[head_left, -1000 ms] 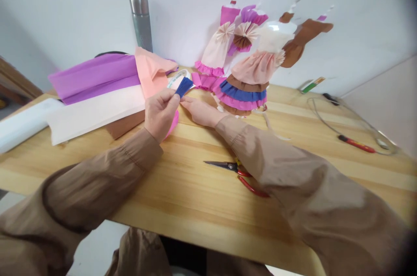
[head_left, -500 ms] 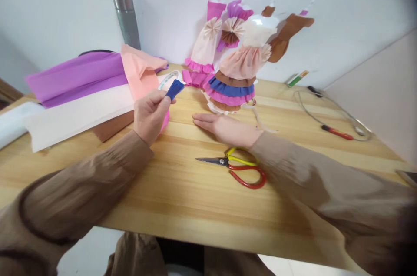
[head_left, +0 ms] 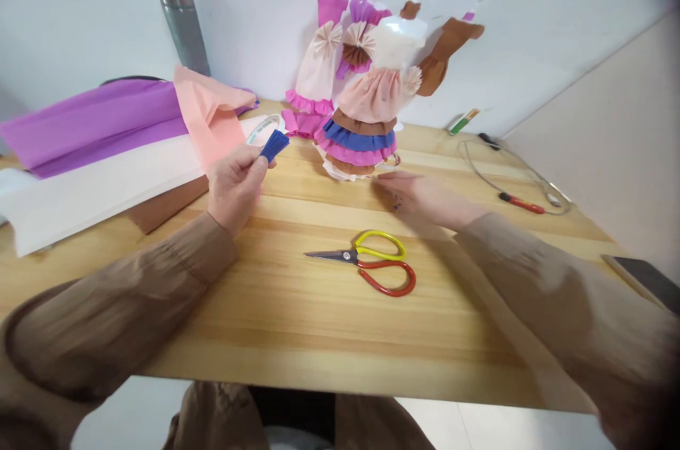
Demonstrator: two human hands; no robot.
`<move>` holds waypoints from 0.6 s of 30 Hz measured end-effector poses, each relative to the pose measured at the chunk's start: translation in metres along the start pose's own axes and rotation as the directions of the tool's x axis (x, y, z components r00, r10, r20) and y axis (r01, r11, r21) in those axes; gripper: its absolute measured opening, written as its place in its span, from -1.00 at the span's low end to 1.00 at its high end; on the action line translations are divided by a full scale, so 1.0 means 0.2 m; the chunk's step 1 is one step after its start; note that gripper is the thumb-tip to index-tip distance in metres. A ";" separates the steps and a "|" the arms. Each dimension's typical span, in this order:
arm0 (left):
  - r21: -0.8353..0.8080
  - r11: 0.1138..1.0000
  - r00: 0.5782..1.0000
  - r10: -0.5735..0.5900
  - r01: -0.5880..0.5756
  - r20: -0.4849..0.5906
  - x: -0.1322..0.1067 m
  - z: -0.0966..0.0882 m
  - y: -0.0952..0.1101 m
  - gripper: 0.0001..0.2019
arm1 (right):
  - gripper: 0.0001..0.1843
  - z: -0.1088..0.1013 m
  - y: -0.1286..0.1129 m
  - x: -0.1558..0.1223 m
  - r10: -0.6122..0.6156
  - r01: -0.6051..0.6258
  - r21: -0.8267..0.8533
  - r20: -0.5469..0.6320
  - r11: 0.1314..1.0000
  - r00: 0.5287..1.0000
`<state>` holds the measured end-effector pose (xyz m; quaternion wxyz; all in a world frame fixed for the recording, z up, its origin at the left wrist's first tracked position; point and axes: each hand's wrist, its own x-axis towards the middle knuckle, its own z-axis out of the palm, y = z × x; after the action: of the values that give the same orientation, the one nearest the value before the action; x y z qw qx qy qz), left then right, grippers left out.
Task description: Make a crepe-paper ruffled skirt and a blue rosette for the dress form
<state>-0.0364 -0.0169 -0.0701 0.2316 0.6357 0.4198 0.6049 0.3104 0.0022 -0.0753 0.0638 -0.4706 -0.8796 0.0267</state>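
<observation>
- Nearest to the person, below and right of the left grip, metal scissors (head_left: pixel 348 256) with one yellow and one red handle lie on the pale wooden table (head_left: pixel 265 322).
- The left hand (head_left: pixel 236 184) is closed, pinching a dark-blue folded paper strip (head_left: pixel 275 146) between thumb and fingers; the strip points up and right.
- The right hand (head_left: pixel 422 196), somewhat blurred, is well to the right of this grip; I cannot tell if it holds something.
- Just behind the strip, a white ring-shaped roll (head_left: pixel 264 125) carries printed letters, too small for me to read with certainty.
- Left of the grip lie purple crepe paper (head_left: pixel 122 117) and peach crepe paper (head_left: pixel 210 117).
- Beyond, to its right, stands a ruffled paper dress (head_left: pixel 372 106).
- Farther, behind and left, stands a grey-green flask with silver cap (head_left: pixel 183 21).
</observation>
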 end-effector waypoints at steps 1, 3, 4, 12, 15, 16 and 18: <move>-0.002 1.000 1.000 -0.001 0.001 0.005 0.00 0.00 0.00 -0.83 | -0.40 0.02 0.00 0.05 -0.008 0.008 0.011 -0.007 1.000 1.000; -0.001 1.000 1.000 -0.005 0.005 0.011 -0.01 0.00 -0.01 -0.83 | -0.38 0.06 0.00 0.11 -0.024 0.024 0.024 -0.027 0.999 0.999; -0.001 1.000 1.000 -0.007 0.007 0.012 -0.01 -0.01 0.00 -0.83 | -0.39 0.07 0.00 0.12 -0.026 0.027 0.024 -0.035 0.999 0.999; -0.008 1.000 1.000 -0.014 0.014 -0.005 0.01 -0.02 0.00 -0.82 | -0.72 -0.06 -0.03 -0.16 -0.028 0.037 -0.111 0.076 0.993 0.997; 0.017 1.000 1.000 -0.018 0.018 -0.020 0.03 -0.03 0.01 -0.81 | -0.70 -0.11 -0.15 -0.15 0.016 -0.017 -0.138 -0.003 0.990 1.000; 0.020 1.000 0.999 -0.014 0.015 -0.033 0.03 -0.03 0.02 -0.81 | -0.72 -0.12 -0.21 -0.12 0.013 -0.017 -0.108 -0.037 0.994 0.999; 0.015 1.000 0.998 0.005 -0.004 -0.067 0.04 -0.04 0.02 -0.81 | -0.73 -0.12 -0.34 -0.02 0.005 -0.007 -0.034 -0.074 0.999 0.997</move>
<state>-0.0436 -0.0143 -0.0602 0.2112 0.6179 0.4303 0.6232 0.2600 -0.0398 -0.0450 0.0880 -0.4749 -0.8756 -0.0055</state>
